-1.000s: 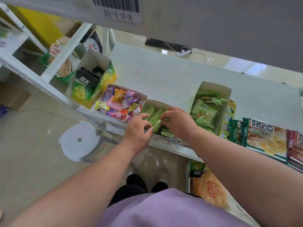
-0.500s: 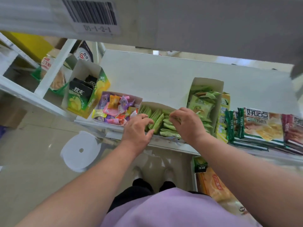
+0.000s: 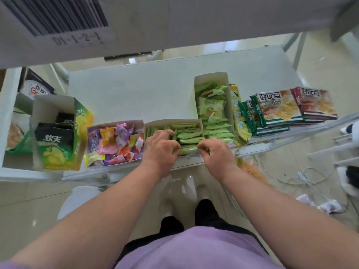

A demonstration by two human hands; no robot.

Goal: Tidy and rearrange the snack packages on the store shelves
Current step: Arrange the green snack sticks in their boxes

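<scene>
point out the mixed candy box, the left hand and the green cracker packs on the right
mixed candy box (image 3: 114, 164): head view, on its white front wall
left hand (image 3: 162, 150): head view, on the back of the hand
green cracker packs (image 3: 279, 107): head view, on the top pack's face

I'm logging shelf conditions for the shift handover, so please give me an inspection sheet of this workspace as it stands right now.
Surface: white shelf, bare towards the back, goods along the front edge.
Job's things: shallow box of green packets; tray of mixed candies; tall box of green packets; stacked cracker packs; open carton of black and green bags.
Clutter: scraps of wrapper on the floor at right.
Hands: left hand and right hand both in the shallow box, fingers curled among packets; exact grip unclear.
Cables: thin wires loose on the floor.
Surroundings: barcode label on the shelf above; white stool below.
</scene>
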